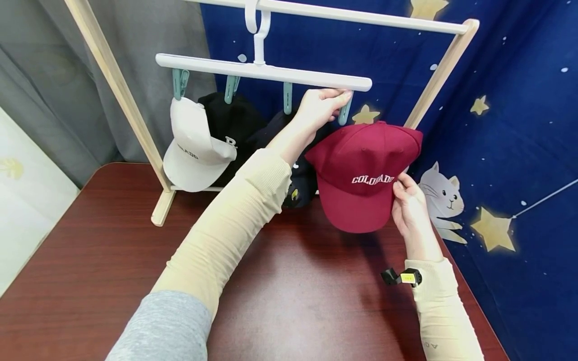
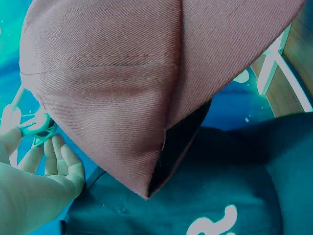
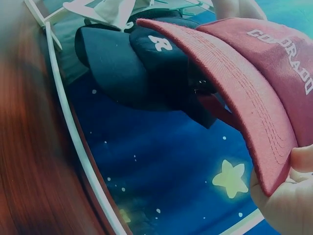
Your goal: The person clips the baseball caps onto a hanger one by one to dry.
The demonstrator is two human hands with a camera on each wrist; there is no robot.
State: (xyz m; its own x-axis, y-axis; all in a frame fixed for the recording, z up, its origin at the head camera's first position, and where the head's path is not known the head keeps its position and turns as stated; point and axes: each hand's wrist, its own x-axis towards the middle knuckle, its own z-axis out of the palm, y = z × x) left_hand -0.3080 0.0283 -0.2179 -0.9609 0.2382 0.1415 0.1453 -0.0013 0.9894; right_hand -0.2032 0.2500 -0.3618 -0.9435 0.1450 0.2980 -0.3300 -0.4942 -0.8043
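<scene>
My left hand (image 1: 316, 111) pinches the grey-green clip (image 1: 345, 111) at the right end of the white hanger (image 1: 271, 72). Just below that clip is a dark red cap (image 1: 375, 145) with COLORADO lettering, its brim facing me and downward. My right hand (image 1: 412, 208) grips the cap at the right side of its brim, thumb on the outer face, as the right wrist view also shows. In the left wrist view, the red cap's side (image 2: 107, 98) fills the middle, with the left fingers (image 2: 58, 156) at the clip beside it.
From the hanger's other clips hang a white cap (image 1: 191, 135), a black cap (image 1: 237, 120) and a dark cap (image 1: 301, 188), partly behind my left arm. A wooden rack (image 1: 433, 75) holds the hanger over a brown table (image 1: 113, 260). Starry blue curtain (image 1: 519, 135) stands behind.
</scene>
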